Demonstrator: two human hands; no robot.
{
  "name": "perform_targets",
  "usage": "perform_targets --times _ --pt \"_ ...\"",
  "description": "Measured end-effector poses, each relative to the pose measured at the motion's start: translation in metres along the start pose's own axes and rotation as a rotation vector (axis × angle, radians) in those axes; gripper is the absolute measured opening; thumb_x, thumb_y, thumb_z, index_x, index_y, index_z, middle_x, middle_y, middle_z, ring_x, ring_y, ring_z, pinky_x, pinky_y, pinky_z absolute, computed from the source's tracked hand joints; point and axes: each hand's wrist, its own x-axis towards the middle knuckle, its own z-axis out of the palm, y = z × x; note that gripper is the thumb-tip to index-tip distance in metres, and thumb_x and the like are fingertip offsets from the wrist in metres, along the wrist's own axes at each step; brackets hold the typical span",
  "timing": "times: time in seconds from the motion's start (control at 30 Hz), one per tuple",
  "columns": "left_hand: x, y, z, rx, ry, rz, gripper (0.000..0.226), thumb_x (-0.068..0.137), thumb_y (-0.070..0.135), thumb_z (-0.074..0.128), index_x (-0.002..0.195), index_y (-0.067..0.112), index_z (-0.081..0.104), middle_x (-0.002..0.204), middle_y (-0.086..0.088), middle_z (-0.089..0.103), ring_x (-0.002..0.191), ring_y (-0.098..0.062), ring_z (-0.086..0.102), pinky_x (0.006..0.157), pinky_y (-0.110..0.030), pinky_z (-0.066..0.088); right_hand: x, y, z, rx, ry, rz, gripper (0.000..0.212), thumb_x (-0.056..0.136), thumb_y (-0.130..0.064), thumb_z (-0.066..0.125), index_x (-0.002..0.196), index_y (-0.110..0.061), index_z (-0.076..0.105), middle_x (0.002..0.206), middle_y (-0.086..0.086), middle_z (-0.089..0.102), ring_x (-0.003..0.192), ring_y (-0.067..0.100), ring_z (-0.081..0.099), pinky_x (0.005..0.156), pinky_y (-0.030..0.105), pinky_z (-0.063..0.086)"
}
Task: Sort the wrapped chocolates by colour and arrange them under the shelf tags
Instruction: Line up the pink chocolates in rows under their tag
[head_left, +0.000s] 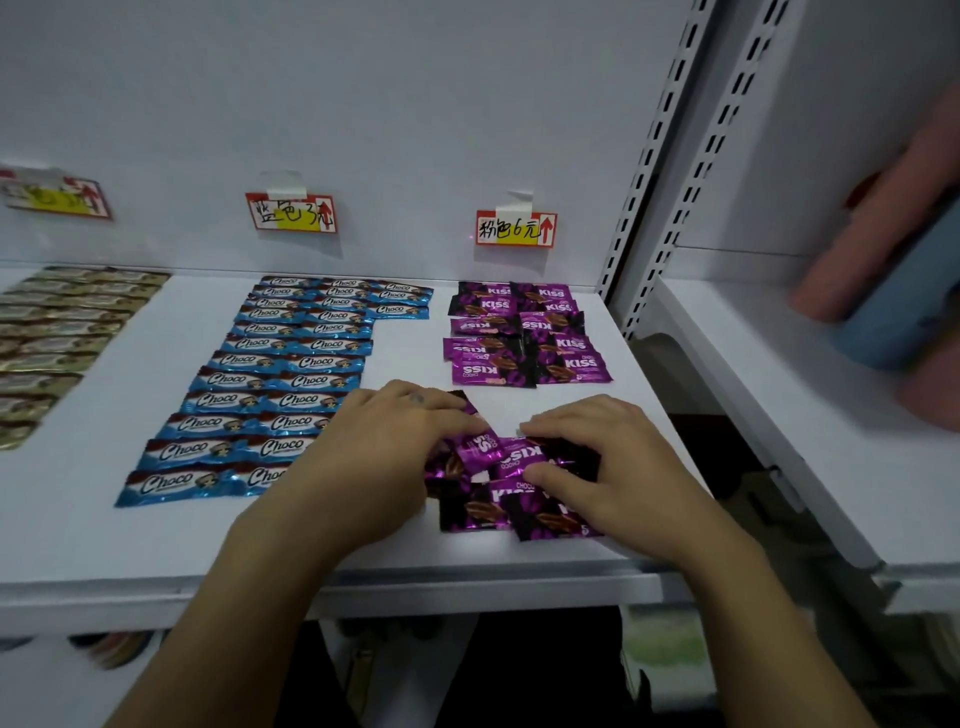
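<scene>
Wrapped chocolates, a loose purple heap, lay at lower centre of the frame on the shelf.
The fingers of the left hand and the right hand were curled over the heap, each pinching a wrapper, probably to straighten pieces for lining up. The pieces pointed every way, their long axes crossed. Above them the sorted purple block sat under the pink tag, long axes left to right. The blue rows lay at centre left.

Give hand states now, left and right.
Left hand: fingers curled on the purple chocolates; thumb hidden, grip cannot be told.
Right hand: pinches one of them between thumb and forefinger.
</scene>
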Motion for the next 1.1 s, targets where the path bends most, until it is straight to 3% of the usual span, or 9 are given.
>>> perform_targets --times 0.1,0.3,0.43,0.7,0.87,1.1 --pt "-0.001 -0.001 -0.001 -0.033 0.019 0.007 0.040 0.100 0.036 0.040 0.137 0.050 0.037 0.147 0.025 0.032 0.135 -0.007 0.022 0.106 -0.036 0.017 0.005 -0.001 -0.002 0.002 -0.019 0.009 0.039 0.080 -0.049 0.069 0.117 -0.037 0.066 0.107 -0.026 0.060 0.108 0.002 0.047 0.102 0.027 0.032" --pt "0.009 -0.002 -0.012 -0.056 -0.050 0.013 0.036 0.092 0.039 0.058 0.127 0.045 0.052 0.135 0.021 0.046 0.119 -0.008 0.037 0.101 -0.036 0.037 0.009 0.002 -0.011 -0.049 -0.033 0.005 0.045 0.075 -0.055 0.069 0.116 -0.036 0.066 0.102 -0.029 0.052 0.106 -0.001 0.045 0.092 0.017 0.034" --pt "0.017 -0.004 -0.019 -0.059 -0.093 -0.023 0.041 0.093 0.022 0.059 0.126 0.046 0.051 0.130 0.013 0.050 0.113 -0.010 0.047 0.096 -0.034 0.045 0.013 0.010 -0.021 -0.049 -0.034 0.056 0.046 0.073 -0.054 0.071 0.115 -0.036 0.066 0.102 -0.028 0.053 0.106 -0.001 0.045 0.093 0.022 0.039" --pt "0.033 0.002 -0.023 0.017 -0.107 0.040 0.025 0.092 0.031 0.061 0.116 0.039 0.056 0.116 0.010 0.052 0.098 -0.008 0.048 0.078 -0.025 0.041 0.038 0.024 -0.037 -0.056 0.008 0.118 0.037 0.076 -0.047 0.072 0.109 -0.032 0.067 0.103 -0.017 0.057 0.104 0.005 0.046 0.090 0.027 0.041" --pt "0.036 -0.003 -0.021 0.004 -0.031 0.087 0.023 0.093 0.039 0.056 0.116 0.039 0.054 0.118 0.014 0.053 0.107 -0.007 0.042 0.083 -0.027 0.042 0.046 0.029 -0.032 -0.040 0.022 0.117 0.035 0.078 -0.043 0.072 0.110 -0.030 0.068 0.106 -0.017 0.059 0.103 0.004 0.046 0.088 0.025 0.038" --pt "0.052 -0.002 -0.010 0.020 0.187 0.025 0.037 0.094 0.037 0.053 0.131 0.038 0.049 0.128 0.008 0.053 0.115 -0.015 0.045 0.089 -0.034 0.045 0.044 0.037 -0.027 -0.033 0.040 0.155 0.034 0.080 -0.041 0.073 0.111 -0.031 0.068 0.113 -0.014 0.063 0.111 0.010 0.050 0.100 0.038 0.041"
